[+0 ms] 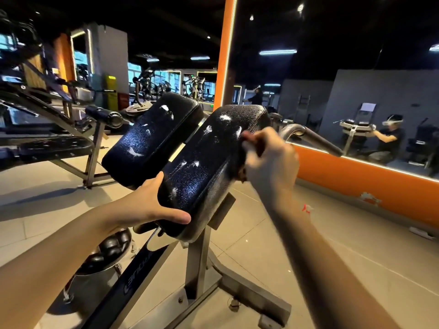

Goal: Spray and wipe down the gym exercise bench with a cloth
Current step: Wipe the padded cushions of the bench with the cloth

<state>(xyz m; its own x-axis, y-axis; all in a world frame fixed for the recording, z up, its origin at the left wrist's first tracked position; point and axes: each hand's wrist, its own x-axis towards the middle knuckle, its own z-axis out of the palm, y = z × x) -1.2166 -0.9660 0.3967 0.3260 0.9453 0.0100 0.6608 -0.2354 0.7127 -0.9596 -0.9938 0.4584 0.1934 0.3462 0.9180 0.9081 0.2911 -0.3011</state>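
Steadying the nearer bench pad [202, 167], dotted with foam [224, 118], the left hand [152, 203] clasps its near corner. The blurred right hand [268, 162] sits at its right edge, and I cannot tell its grip. The pad looks soft and slick when wet; hold it by the edges.

Your view was dim: the ceiling [166, 17] was black, few lamps [277, 52] glowed. Glare lay on the pads [190, 186], your right hand [270, 162] was blurred, edges bent.
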